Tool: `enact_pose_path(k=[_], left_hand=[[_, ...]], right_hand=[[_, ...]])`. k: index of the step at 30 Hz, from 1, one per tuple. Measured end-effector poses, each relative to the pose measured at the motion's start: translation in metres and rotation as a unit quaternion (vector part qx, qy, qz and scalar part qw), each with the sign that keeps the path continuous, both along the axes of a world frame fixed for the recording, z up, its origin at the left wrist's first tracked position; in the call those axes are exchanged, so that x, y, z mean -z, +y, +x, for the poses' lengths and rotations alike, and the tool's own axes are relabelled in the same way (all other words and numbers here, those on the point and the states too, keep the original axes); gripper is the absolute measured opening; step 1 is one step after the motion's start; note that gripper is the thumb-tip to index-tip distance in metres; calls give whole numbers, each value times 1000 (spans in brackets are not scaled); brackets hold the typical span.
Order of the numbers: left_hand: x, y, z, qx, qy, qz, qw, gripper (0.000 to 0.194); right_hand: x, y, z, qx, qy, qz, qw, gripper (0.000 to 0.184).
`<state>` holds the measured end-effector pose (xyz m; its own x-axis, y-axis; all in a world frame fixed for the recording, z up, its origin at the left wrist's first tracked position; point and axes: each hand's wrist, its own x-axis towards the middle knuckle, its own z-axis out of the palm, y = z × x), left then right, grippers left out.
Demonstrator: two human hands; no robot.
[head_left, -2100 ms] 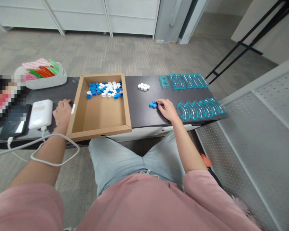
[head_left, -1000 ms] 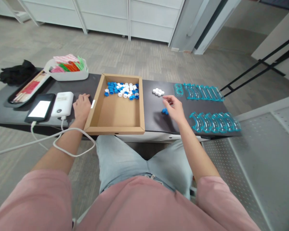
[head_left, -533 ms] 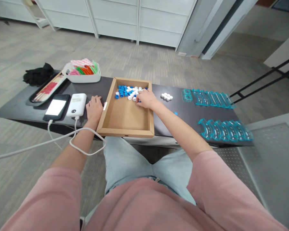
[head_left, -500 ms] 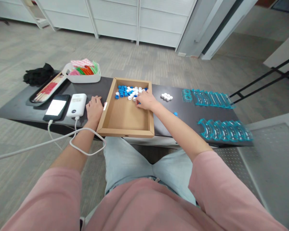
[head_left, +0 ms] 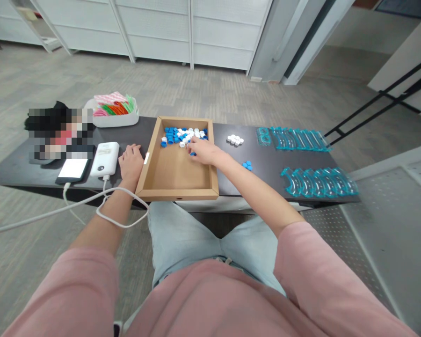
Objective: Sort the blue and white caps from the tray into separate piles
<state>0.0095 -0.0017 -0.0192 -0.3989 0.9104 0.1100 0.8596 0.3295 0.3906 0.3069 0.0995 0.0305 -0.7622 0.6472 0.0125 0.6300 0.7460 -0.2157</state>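
Note:
A shallow cardboard tray (head_left: 177,193) sits on the black table (head_left: 266,157). Several blue and white hexagonal pieces (head_left: 182,135) lie piled at its far end. My right hand (head_left: 201,152) reaches inside the tray at the near edge of that pile, fingers curled around a blue piece at the fingertips. My left hand (head_left: 130,161) rests flat on the table against the tray's left wall, fingers together. A small cluster of white pieces (head_left: 235,139) and a small cluster of blue pieces (head_left: 247,164) lie on the table to the right of the tray.
Two rows of clear teal curved pieces (head_left: 315,180) lie at the table's right end. Left of my left hand are a white power bank (head_left: 105,159) with a cable, a phone (head_left: 72,171), and a white bin of coloured sticks (head_left: 114,112).
My right hand left the blue cluster on the table, swung left into the tray and now works at the pile's near edge. My left hand stayed put.

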Motion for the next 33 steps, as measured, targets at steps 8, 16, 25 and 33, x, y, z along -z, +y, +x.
enact_pose_path(k=[8, 16, 25, 33], left_hand=[[-4, -1, -3, 10, -1, -26, 1000, 76], [-13, 1, 6, -1, 56, -71, 996, 65], [-14, 2, 5, -5, 93, -83, 992, 66], [-14, 5, 3, 3, 100, -98, 990, 66]], right_hand=[[-11, -4, 135, 120, 287, -58, 949, 28], [70, -47, 274, 327, 323, -66, 886, 32], [82, -70, 269, 292, 335, -65, 894, 49], [81, -75, 265, 291, 322, -64, 899, 46]])
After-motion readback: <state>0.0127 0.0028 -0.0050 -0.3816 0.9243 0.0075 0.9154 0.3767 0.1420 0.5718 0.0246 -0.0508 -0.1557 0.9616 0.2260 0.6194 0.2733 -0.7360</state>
